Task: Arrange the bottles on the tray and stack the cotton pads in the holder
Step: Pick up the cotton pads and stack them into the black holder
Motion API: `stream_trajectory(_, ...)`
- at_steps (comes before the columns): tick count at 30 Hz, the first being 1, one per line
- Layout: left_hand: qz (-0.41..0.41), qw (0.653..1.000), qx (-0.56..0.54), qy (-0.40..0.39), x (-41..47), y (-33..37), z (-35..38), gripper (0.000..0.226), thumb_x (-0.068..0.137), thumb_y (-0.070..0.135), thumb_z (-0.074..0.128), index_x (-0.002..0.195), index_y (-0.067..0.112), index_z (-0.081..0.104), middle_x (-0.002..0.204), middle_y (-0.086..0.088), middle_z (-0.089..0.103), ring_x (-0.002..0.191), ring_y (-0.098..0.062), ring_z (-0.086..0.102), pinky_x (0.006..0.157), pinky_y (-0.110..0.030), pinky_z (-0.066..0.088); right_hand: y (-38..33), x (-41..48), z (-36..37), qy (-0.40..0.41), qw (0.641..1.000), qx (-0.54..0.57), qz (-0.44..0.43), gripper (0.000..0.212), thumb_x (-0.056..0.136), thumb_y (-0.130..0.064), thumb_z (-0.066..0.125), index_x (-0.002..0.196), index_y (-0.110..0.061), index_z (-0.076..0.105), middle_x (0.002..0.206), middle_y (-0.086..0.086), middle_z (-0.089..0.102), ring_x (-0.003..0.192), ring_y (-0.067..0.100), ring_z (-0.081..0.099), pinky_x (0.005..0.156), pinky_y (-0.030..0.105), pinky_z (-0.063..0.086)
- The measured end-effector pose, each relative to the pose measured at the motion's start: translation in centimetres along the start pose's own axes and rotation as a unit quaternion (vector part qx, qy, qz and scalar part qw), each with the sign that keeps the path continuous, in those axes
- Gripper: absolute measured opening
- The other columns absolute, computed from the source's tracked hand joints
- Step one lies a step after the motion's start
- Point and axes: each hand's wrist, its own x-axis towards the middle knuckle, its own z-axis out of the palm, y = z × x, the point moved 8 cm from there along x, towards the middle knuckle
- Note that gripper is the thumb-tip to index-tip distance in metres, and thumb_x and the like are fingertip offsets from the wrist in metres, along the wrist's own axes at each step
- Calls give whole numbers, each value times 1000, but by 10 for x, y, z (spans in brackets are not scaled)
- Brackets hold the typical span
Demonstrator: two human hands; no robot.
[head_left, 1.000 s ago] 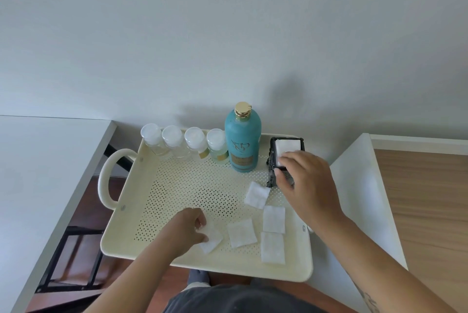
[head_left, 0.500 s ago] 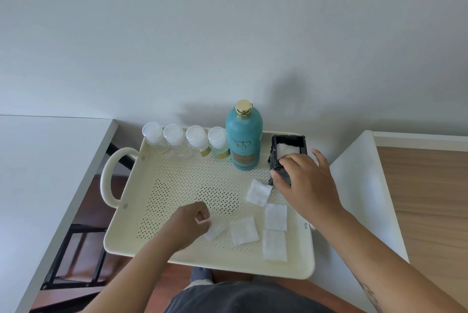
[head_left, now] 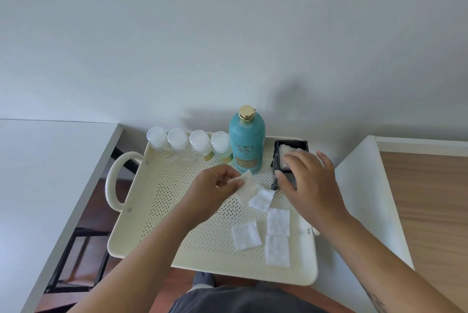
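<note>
A cream perforated tray (head_left: 212,267) holds a row of several small clear bottles (head_left: 178,144) along its far rim, beside a tall teal bottle (head_left: 247,140) with a gold cap. A black cotton pad holder (head_left: 291,146) stands at the far right corner with a white pad inside. My right hand (head_left: 310,186) grips the holder, thumb on its front, fingers over its near rim. My left hand (head_left: 214,192) pinches one cotton pad (head_left: 247,186) above the tray's middle. Several loose pads (head_left: 278,222) lie flat on the tray's near right part.
A white table (head_left: 50,173) stands to the left, past the tray's looped handle (head_left: 113,181). A white surface (head_left: 362,198) and a wooden top (head_left: 430,211) lie to the right. A plain wall rises behind the tray.
My left hand lifted a pad from the tray's near part and carried it up and right, toward the holder. My right hand stayed at the holder, pressing the pad inside.
</note>
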Motion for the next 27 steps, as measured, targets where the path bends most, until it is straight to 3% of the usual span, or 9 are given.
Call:
stream_trajectory(3, 30, 999, -26, 0, 9, 21, 0, 5, 85, 39, 70, 86, 35, 69, 68, 18, 64, 60, 2, 50, 63, -21, 43, -4, -1, -17, 50, 997, 59, 7, 30, 88, -31, 59, 112, -15, 64, 118, -2, 64, 115, 20, 54, 97, 36, 35)
stream_trajectory(6, 47, 997, -52, -14, 15, 40, 5, 7, 84, 40, 70, 87, 33, 70, 78, 7, 71, 67, -4, 56, 70, -29, 48, 0, 0, -21, 40, 983, 168, 67, 29, 91, -37, 59, 115, -21, 63, 115, -11, 63, 111, 12, 53, 91, 31, 35)
stream_trajectory(10, 66, 994, -75, -47, 21, 59, 15, 11, 84, 39, 72, 91, 30, 71, 83, 8, 73, 75, -4, 62, 76, -27, 52, 8, -1, -14, -24, 924, 343, 167, 28, 88, -42, 64, 113, -30, 64, 105, -19, 66, 96, -3, 58, 76, 13, 44)
stream_trajectory(13, 71, 992, -85, -62, 25, 65, 20, 14, 83, 41, 73, 92, 30, 71, 84, 10, 74, 78, -3, 65, 76, -23, 52, 10, -1, -11, -56, 883, 421, 202, 20, 87, -38, 68, 105, -31, 68, 92, -13, 72, 84, 2, 65, 68, 12, 49)
stream_trajectory(17, 72, 989, -102, -75, 28, 66, 22, 12, 83, 39, 73, 92, 31, 72, 86, 7, 75, 80, -6, 67, 77, -25, 55, 9, -1, -8, -82, 867, 442, 213, 7, 88, -34, 68, 86, -27, 68, 77, -1, 70, 71, 16, 64, 69, 35, 53)
stream_trajectory(19, 75, 986, -119, -85, 28, 66, 22, 11, 83, 38, 73, 92, 31, 72, 87, 8, 75, 80, -4, 67, 73, -21, 53, 9, 0, -7, -83, 865, 448, 211, 7, 88, -32, 68, 83, -27, 67, 76, 2, 69, 67, 15, 62, 66, 32, 52)
stream_trajectory(24, 45, 993, -109, -30, 32, 52, 12, 28, 76, 45, 77, 101, 37, 67, 96, 14, 71, 73, -3, 62, 70, -15, 52, 32, 6, -12, -6, 870, 430, 242, 4, 88, -27, 68, 85, -26, 68, 71, -16, 68, 63, -5, 58, 56, 7, 43)
stream_trajectory(27, 14, 999, -45, -18, 30, 30, 8, 26, 79, 42, 76, 102, 36, 64, 97, 15, 69, 72, -8, 63, 68, -18, 54, 52, 8, -10, 30, 877, 393, 276, 2, 88, -28, 67, 88, -26, 66, 79, -9, 69, 71, 3, 61, 64, 16, 46)
